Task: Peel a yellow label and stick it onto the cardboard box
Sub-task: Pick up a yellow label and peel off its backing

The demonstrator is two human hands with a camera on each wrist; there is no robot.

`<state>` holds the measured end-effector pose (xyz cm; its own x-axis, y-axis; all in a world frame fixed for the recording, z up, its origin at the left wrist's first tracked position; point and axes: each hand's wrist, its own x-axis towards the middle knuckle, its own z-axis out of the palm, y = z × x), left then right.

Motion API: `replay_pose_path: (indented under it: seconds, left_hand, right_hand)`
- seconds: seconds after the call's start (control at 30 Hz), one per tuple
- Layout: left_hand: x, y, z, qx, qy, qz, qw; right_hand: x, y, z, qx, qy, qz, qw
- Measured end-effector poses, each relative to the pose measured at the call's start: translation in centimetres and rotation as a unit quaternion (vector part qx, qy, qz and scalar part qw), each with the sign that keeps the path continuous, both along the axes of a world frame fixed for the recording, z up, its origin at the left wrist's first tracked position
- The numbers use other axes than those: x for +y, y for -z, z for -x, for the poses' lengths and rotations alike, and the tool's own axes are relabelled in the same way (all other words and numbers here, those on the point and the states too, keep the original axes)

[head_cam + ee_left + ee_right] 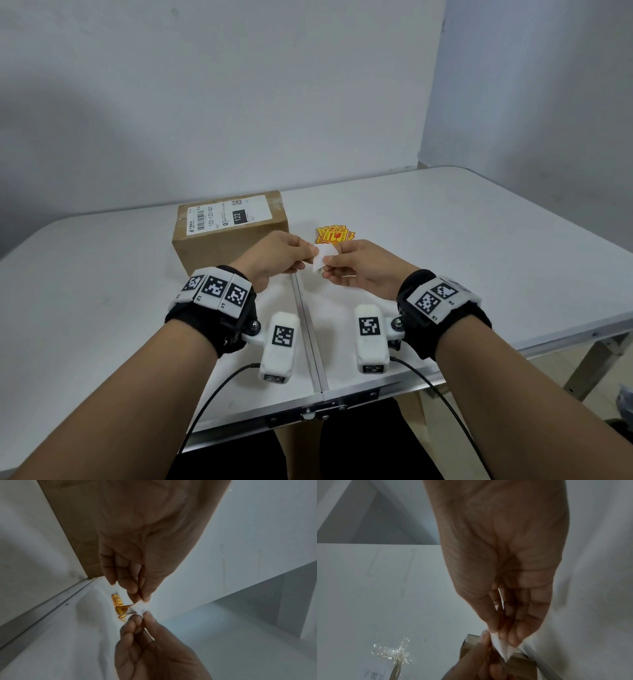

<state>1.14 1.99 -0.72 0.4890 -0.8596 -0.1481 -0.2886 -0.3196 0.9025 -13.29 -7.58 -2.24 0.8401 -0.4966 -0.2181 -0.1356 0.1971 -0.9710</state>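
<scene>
Both the left hand (274, 255) and right hand (356, 269) are pinching one small white-backed yellow paper label (322, 259) between them, each grip clamped on an opposite edge, probably to start separating the backing.

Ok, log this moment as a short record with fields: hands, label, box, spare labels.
left hand: pinches the held label's left edge
right hand: pinches its right edge
held label: white backing faces the head camera, yellow face partly peeled in the left wrist view
cardboard box: on the table, white shipping label on top
spare yellow labels: small pile right of the box
</scene>
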Motion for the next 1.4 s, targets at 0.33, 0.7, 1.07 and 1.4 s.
replay_pose_path:
  seconds: [0.33, 0.7, 1.07, 1.4]
  left_hand:
    - [0.4, 0.5, 0.9, -0.002, 0.013, 0.004, 1.000]
    - [0.3, 0.5, 1.4, -0.023, 0.007, 0.033, 0.999]
    - [0.8, 0.1, 0.1, 0.033, 0.051, -0.026, 0.998]
    - [1.1, -1.0, -1.1, 0.006, 0.093, -0.062, 0.994]
  right_hand:
    - [0.0, 0.4, -0.2, -0.038, 0.075, 0.013, 0.996]
    - [0.5, 0.6, -0.3, -0.031, 0.070, 0.040, 0.996]
    - [0.5, 0.4, -0.1, -0.020, 0.027, 0.008, 0.999]
    - [0.4, 0.1, 0.2, 0.006, -0.010, 0.015, 1.000]
